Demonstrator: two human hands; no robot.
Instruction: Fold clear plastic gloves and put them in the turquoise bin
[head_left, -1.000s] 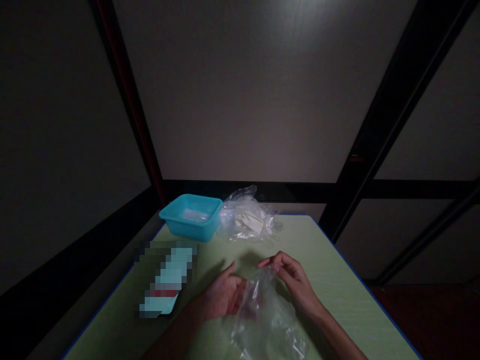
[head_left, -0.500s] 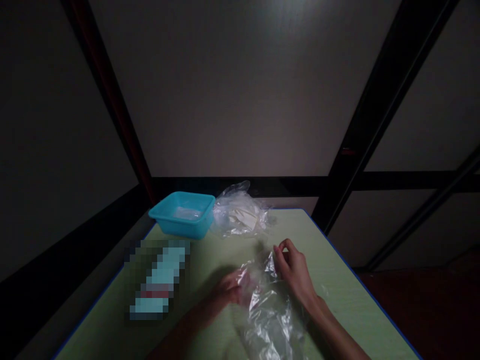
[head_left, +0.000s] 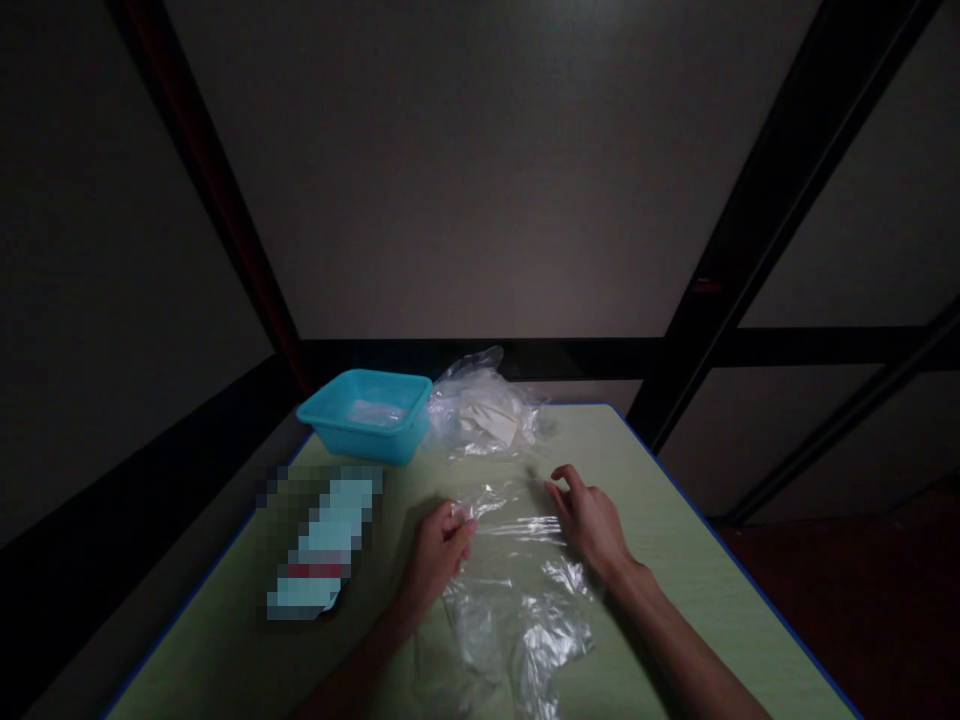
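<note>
A clear, crinkled plastic bag (head_left: pixel 517 575) lies spread over the table between my hands and runs toward the near edge. My left hand (head_left: pixel 439 550) is closed on its upper left edge, pinching the film between thumb and fingers. At the opposite edge is my right hand (head_left: pixel 592 515), with curled fingers and a bent index finger near the thumb. Taut creases cross the film between both hands and run to the right one. The exact grip of the right fingers is partly hidden.
A blue plastic basin (head_left: pixel 367 440) with something clear inside stands at the back left. Beside it lies a clear bag (head_left: pixel 450 425) holding off-white pieces (head_left: pixel 491 420). A pixelated light-blue object (head_left: pixel 322 545) lies on the left of the green table (head_left: pixel 697 620). Walls rise behind.
My left hand has moved left and the bag, bunched before, is now stretched flatter between my hands. The right hand has stayed nearly in place. The view has tilted slightly.
</note>
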